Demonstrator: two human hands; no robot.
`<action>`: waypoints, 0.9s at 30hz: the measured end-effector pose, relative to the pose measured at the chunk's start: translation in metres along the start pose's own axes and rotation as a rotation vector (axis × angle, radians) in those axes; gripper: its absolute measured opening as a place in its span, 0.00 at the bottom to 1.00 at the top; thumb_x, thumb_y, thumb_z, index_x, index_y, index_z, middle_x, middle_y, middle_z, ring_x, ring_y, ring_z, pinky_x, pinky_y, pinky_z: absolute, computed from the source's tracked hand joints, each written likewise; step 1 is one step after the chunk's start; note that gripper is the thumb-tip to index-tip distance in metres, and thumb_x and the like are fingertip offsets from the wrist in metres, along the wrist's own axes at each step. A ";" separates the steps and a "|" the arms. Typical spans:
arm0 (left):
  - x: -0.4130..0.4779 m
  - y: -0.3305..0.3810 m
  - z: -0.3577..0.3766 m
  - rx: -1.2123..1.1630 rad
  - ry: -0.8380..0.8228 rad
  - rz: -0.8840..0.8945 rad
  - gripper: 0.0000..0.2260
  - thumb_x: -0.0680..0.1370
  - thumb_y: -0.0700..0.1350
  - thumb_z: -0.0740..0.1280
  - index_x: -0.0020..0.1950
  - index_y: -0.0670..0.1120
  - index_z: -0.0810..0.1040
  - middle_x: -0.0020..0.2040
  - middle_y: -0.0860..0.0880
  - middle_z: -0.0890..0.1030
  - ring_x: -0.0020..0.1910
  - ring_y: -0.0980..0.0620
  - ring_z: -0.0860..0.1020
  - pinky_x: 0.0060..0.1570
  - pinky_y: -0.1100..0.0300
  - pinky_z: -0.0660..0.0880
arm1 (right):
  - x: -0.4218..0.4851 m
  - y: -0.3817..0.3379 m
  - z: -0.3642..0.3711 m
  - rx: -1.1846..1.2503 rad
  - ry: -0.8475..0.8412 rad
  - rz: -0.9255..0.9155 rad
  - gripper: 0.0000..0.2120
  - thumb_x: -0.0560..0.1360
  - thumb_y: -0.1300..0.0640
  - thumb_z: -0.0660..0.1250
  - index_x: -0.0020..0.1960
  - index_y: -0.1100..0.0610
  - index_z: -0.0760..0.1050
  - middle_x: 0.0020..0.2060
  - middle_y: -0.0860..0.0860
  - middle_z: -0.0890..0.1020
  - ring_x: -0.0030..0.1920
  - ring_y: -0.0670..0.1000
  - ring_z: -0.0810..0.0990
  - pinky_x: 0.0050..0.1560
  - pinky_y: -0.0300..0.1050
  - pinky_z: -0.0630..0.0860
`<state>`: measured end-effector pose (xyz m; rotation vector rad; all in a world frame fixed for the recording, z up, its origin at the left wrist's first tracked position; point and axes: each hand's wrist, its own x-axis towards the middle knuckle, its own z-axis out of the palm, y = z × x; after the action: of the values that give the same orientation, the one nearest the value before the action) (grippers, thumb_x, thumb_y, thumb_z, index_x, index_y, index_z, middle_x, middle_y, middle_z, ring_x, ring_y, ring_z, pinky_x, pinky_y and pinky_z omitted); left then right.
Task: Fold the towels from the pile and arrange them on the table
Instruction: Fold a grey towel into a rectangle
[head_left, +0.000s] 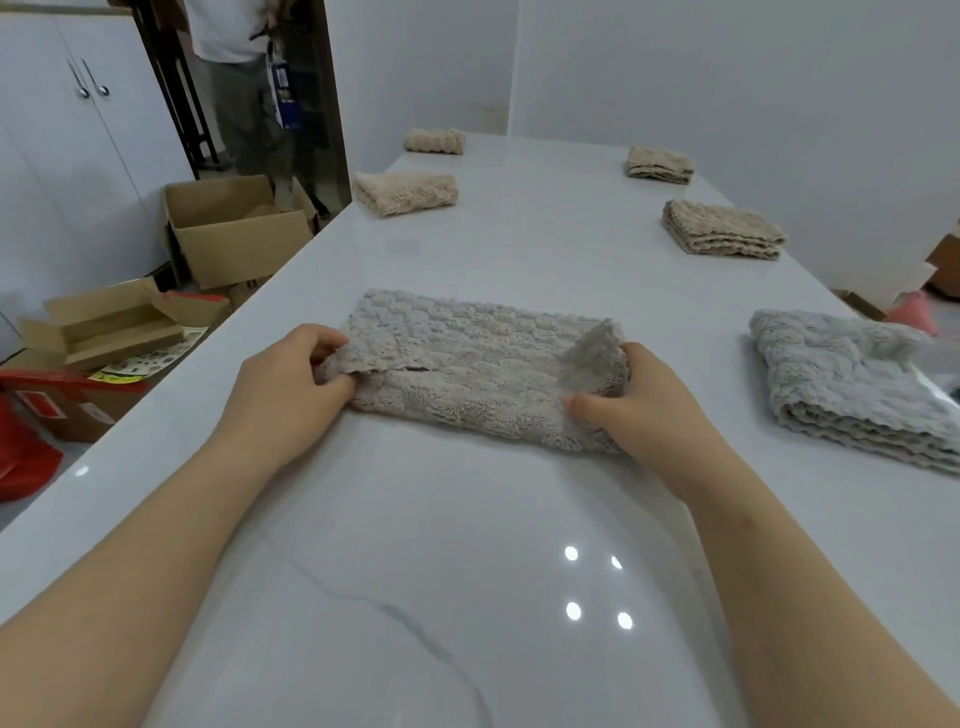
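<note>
White bench (467, 571), near edge: soft, limp grey towel (478, 374); left hand (291, 384) and right hand (628, 405) pinching its end corners.

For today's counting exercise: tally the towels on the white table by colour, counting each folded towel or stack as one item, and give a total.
Beige folded fluffy towels: 4
Grey fluffy towels: 2, one being folded, one stack at the right
Total: 6
</note>
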<state>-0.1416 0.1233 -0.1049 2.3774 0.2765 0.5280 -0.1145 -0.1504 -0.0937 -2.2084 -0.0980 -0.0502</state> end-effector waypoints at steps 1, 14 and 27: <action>0.001 -0.001 0.000 0.006 0.052 0.007 0.10 0.74 0.41 0.66 0.54 0.49 0.77 0.45 0.53 0.77 0.43 0.54 0.72 0.41 0.68 0.61 | 0.001 0.000 0.000 -0.056 0.041 -0.017 0.12 0.69 0.58 0.69 0.51 0.57 0.73 0.45 0.53 0.81 0.45 0.53 0.79 0.45 0.47 0.73; 0.011 -0.004 -0.002 -0.409 0.179 -0.162 0.07 0.78 0.47 0.62 0.44 0.52 0.78 0.37 0.56 0.77 0.38 0.56 0.74 0.39 0.61 0.71 | 0.005 0.001 -0.004 -0.068 0.252 -0.052 0.10 0.75 0.56 0.62 0.39 0.61 0.71 0.34 0.54 0.75 0.40 0.56 0.73 0.38 0.45 0.63; 0.011 -0.009 -0.005 -0.282 0.041 -0.217 0.05 0.76 0.47 0.66 0.50 0.49 0.78 0.37 0.52 0.78 0.41 0.48 0.75 0.42 0.57 0.68 | 0.004 0.004 -0.004 -0.120 0.274 0.006 0.07 0.73 0.61 0.60 0.43 0.66 0.72 0.34 0.57 0.76 0.39 0.57 0.72 0.31 0.43 0.61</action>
<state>-0.1347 0.1370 -0.1042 2.0363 0.4429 0.4794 -0.1098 -0.1555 -0.0947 -2.2984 0.0657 -0.3628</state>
